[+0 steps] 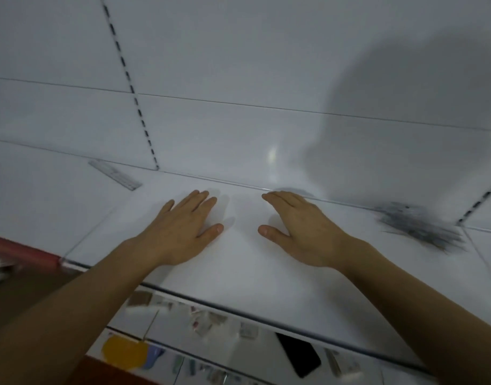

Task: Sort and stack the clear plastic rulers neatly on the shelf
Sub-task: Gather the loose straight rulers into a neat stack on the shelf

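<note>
On the white shelf [238,259], near its middle, both of the person's hands lie palm down with a bare stretch of the surface between them. The left hand [183,232] has its fingers [199,200] straight and close together, pointing toward the back panel [238,65], with the thumb spread out to the side; it holds nothing and seems to rest flat on the shelf. The right hand [302,232] is likewise open, its fingers [280,197] stretched out and angled a little toward the left hand, thumb apart, gripping nothing. Whether its fingertips touch the shelf or hover just above it cannot be told.

A single clear ruler [115,174] lies flat and slanted at the back left of the shelf, well apart from the left hand. At the far right, near the back corner, a pile of clear rulers [419,229] lies fanned out and blurred, apart from the right hand. A dark shadow [391,107] falls across the back panel on the right. Below the shelf's front edge, a lower shelf carries small packaged goods, too blurred to name, and a black phone [298,354].
</note>
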`<state>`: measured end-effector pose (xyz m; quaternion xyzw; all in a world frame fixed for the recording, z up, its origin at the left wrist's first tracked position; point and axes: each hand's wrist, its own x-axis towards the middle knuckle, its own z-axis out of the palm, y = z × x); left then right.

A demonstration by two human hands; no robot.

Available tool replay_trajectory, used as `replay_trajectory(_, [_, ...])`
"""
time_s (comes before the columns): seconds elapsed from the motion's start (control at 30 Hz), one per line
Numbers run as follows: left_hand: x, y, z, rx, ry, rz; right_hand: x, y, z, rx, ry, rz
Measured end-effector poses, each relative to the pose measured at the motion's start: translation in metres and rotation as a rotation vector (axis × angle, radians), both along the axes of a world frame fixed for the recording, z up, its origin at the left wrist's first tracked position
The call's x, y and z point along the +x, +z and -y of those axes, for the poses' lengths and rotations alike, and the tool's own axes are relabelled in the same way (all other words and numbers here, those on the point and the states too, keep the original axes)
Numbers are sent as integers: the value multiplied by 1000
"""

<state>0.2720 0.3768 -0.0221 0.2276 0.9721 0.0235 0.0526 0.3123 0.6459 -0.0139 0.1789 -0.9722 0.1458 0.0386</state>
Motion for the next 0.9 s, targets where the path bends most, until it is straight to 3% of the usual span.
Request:
replay_trajectory(0.27, [-77, -11, 177, 59, 62, -30, -88, -8, 180, 8, 60, 46])
replay_trajectory(0.43, [-128, -22, 262, 107, 82, -53, -145, -15, 267, -55, -41, 48])
replay_trajectory(0.67, [-177, -28, 293, 149, -54, -31, -206, -17, 316, 110, -274, 84])
replay_trajectory(0.9, [-194, -33, 294, 239, -102, -100, -220, -18, 324, 136, -323, 35])
